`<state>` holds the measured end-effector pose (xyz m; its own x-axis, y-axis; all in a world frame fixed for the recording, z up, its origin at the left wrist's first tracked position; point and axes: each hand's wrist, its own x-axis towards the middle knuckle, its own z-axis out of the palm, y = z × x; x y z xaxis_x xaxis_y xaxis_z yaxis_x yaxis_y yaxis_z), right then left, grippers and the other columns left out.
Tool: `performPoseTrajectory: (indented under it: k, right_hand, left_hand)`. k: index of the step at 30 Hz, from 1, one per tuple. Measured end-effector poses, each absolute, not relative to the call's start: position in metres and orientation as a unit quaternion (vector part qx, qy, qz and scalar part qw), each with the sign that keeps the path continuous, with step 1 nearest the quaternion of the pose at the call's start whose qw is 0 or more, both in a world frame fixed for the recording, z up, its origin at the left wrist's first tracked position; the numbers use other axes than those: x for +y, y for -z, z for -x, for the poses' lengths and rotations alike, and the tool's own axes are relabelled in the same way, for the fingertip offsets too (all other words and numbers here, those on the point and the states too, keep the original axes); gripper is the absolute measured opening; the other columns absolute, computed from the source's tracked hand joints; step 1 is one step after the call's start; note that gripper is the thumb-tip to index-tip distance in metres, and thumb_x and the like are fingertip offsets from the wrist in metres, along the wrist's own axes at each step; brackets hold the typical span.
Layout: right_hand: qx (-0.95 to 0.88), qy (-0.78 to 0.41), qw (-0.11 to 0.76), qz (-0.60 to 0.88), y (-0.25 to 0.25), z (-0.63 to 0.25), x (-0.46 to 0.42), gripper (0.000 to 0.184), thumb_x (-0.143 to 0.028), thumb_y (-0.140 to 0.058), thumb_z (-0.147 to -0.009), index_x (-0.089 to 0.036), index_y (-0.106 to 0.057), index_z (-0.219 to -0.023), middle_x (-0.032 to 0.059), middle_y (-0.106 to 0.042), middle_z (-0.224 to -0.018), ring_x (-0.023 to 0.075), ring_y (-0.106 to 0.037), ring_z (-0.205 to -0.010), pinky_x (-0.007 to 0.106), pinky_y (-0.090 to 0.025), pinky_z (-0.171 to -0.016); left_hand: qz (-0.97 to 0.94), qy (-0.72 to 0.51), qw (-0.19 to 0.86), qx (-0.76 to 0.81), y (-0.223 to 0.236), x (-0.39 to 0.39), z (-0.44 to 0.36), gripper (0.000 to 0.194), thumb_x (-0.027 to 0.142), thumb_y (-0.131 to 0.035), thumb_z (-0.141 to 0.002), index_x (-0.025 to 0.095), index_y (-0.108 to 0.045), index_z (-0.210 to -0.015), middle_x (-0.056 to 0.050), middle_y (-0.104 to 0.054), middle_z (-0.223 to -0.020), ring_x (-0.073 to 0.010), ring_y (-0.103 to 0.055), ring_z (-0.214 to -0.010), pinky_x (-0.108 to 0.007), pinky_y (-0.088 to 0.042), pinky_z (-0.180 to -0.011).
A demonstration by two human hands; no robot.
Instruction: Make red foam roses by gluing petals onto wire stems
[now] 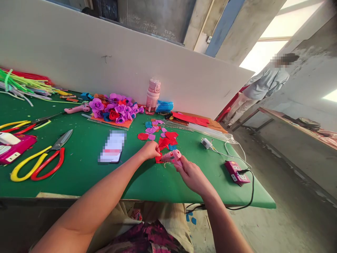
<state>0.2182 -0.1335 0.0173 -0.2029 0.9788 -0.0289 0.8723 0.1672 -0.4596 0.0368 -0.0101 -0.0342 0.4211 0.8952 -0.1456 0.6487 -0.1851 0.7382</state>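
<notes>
My right hand [192,174] grips a pink glue gun [172,156], its nozzle pointing left at a red felt piece [158,159] on the green table [86,168]. My left hand [150,150] pinches that red piece and holds it down on the table. Just beyond my hands lie loose red, purple and blue felt petals [164,137]. A heap of finished purple and red felt roses [116,109] sits further back on an orange sheet.
A phone [112,151] lies left of my hands; scissors [39,161] with red and yellow handles lie further left. A pink bottle [152,96], a blue pouch [164,106], a charger [206,143], a pink box [236,172] with black cable. A person [260,88] stands at right.
</notes>
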Motion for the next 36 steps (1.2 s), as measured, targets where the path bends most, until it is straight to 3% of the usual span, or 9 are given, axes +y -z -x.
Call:
performPoseTrajectory:
  k: [11, 19, 28, 36]
  right_hand:
    - [-0.735, -0.187, 0.113, 0.641, -0.025, -0.223, -0.135, 0.023, -0.036, -0.032, -0.094, -0.020, -0.049, -0.092, 0.0065, -0.066, -0.079, 0.0210, -0.061, -0.068, 0.026, -0.034, -0.058]
    - [-0.733, -0.201, 0.158, 0.631, -0.027, -0.221, -0.136, 0.028, -0.036, -0.033, -0.093, -0.019, -0.051, -0.105, 0.0062, -0.067, -0.081, 0.0203, -0.060, -0.066, 0.026, -0.034, -0.058]
    - [-0.748, -0.189, 0.125, 0.624, -0.017, -0.212, -0.134, 0.019, -0.030, -0.036, -0.093, -0.019, -0.050, -0.099, 0.0051, -0.063, -0.074, 0.0194, -0.056, -0.064, 0.025, -0.030, -0.056]
    - [-0.733, -0.197, 0.129, 0.638, -0.019, -0.220, -0.134, 0.025, -0.036, -0.031, -0.094, -0.020, -0.049, -0.099, 0.0067, -0.066, -0.080, 0.0208, -0.059, -0.068, 0.026, -0.033, -0.058]
  left_hand:
    - [-0.755, -0.147, 0.373, 0.519, 0.030, -0.012, -0.038, 0.005, 0.012, -0.061, -0.057, 0.016, -0.062, -0.053, 0.000, -0.061, -0.055, -0.0150, -0.056, -0.058, -0.025, -0.034, -0.054]
    - [-0.751, -0.150, 0.374, 0.523, 0.030, -0.011, -0.037, 0.008, 0.016, -0.064, -0.056, 0.016, -0.058, -0.051, 0.001, -0.059, -0.052, -0.0157, -0.056, -0.060, -0.025, -0.033, -0.053]
    - [-0.751, -0.152, 0.384, 0.515, 0.034, -0.010, -0.038, 0.016, 0.023, -0.069, -0.054, 0.017, -0.055, -0.050, 0.002, -0.058, -0.051, -0.0156, -0.056, -0.057, -0.025, -0.031, -0.051]
    - [-0.754, -0.156, 0.372, 0.518, 0.034, -0.010, -0.038, 0.008, 0.015, -0.065, -0.057, 0.016, -0.059, -0.052, 0.001, -0.059, -0.053, -0.0150, -0.056, -0.059, -0.024, -0.032, -0.052]
